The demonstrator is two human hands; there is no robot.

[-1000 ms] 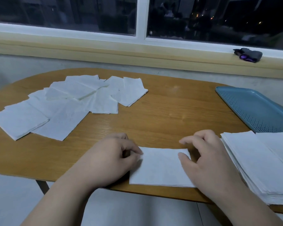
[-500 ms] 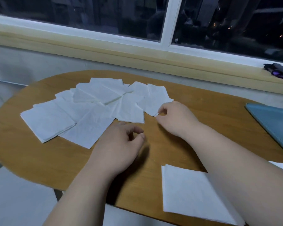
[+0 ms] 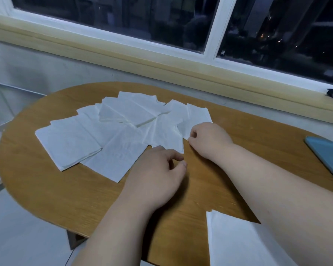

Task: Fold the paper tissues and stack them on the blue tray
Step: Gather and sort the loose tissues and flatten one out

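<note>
Tissues: white paper tissues [image 3: 112,139] are fanned out, overlapping, on the far left; a folded tissue [image 3: 238,244] lies at the near edge.
Grip: the rightmost tissue [image 3: 196,120] is pinched by the right hand [image 3: 208,140]; the left hand [image 3: 158,175] is loosely curled, with nothing held.
Tray: the blue tray [image 3: 329,152] is seen at the right edge.
Room: an oval wooden counter [image 3: 65,189] is set under a dark window [image 3: 123,14].

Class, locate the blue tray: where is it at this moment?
In the head view the blue tray sits on the table at the far right, cut off by the frame, right of the right hand.
</note>
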